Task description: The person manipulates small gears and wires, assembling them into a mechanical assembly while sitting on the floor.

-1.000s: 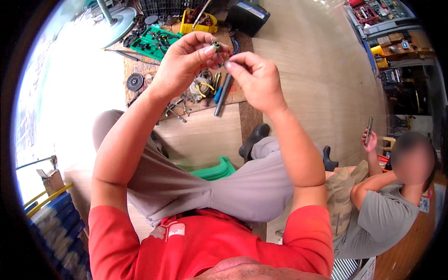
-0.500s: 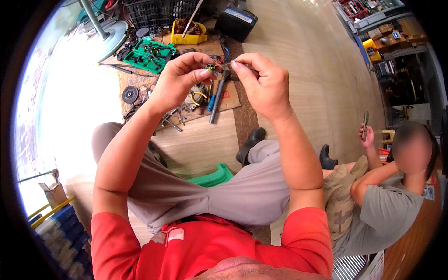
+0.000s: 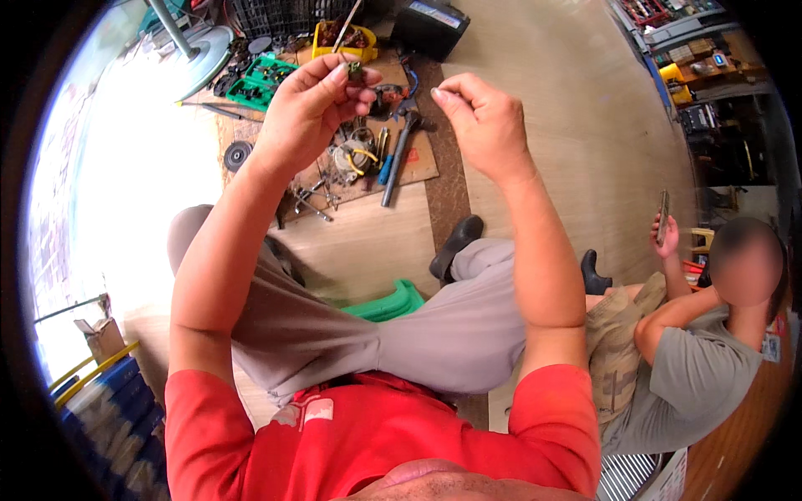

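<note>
Raised over the work area, my left hand (image 3: 305,113) pinches a small dark green part (image 3: 355,73) between thumb and fingers. My right hand (image 3: 491,125) is apart from it, to the right, with thumb and forefinger pressed together; anything between them is too small to make out. Below and between the hands, a hammer (image 3: 401,159) lies on a flat cardboard sheet (image 3: 422,160). Beside the hammer are a blue-handled tool (image 3: 385,171) and a round metal housing (image 3: 351,156) with a yellow wire.
A green tool case (image 3: 251,92), a yellow bin (image 3: 365,40) and a black battery (image 3: 430,32) stand at the far side. Left lies a black disc (image 3: 237,156). A green stool (image 3: 388,307) shows between my legs. At right sits another person (image 3: 702,376) holding a phone.
My hands have drawn apart. The left has moved up and left with the small green part; the right, still pinched, has shifted slightly right.
</note>
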`<action>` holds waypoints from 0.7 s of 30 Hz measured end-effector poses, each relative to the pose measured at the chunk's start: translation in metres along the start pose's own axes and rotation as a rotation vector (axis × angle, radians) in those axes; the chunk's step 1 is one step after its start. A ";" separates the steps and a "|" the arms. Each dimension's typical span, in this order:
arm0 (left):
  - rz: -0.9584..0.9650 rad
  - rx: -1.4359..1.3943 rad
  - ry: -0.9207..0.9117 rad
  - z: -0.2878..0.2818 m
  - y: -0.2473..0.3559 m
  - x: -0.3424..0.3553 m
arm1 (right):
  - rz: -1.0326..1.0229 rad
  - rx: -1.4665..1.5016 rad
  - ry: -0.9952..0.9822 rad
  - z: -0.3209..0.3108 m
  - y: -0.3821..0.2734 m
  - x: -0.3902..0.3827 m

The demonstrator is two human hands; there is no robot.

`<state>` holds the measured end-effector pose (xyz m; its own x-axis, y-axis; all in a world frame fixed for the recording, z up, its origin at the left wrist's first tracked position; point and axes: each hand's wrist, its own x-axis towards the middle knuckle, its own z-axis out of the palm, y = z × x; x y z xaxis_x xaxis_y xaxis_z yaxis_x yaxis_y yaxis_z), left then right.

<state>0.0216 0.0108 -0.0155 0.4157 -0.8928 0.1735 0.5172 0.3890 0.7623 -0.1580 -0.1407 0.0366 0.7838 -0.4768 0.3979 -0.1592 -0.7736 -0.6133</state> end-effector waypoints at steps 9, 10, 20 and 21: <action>-0.106 0.270 0.058 0.006 -0.010 -0.008 | 0.120 0.307 -0.086 0.025 0.002 -0.002; -0.108 0.281 0.074 0.007 -0.012 -0.008 | 0.278 0.465 -0.144 0.027 -0.007 -0.004; -0.107 0.341 0.022 0.013 -0.016 -0.010 | 0.289 0.701 -0.198 0.055 -0.005 -0.007; -0.105 0.357 0.020 0.014 -0.016 -0.011 | 0.257 0.703 -0.175 0.056 -0.003 -0.007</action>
<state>-0.0016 0.0112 -0.0209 0.3907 -0.9176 0.0731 0.2655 0.1883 0.9455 -0.1293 -0.1114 -0.0029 0.8667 -0.4875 0.1061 0.0239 -0.1718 -0.9848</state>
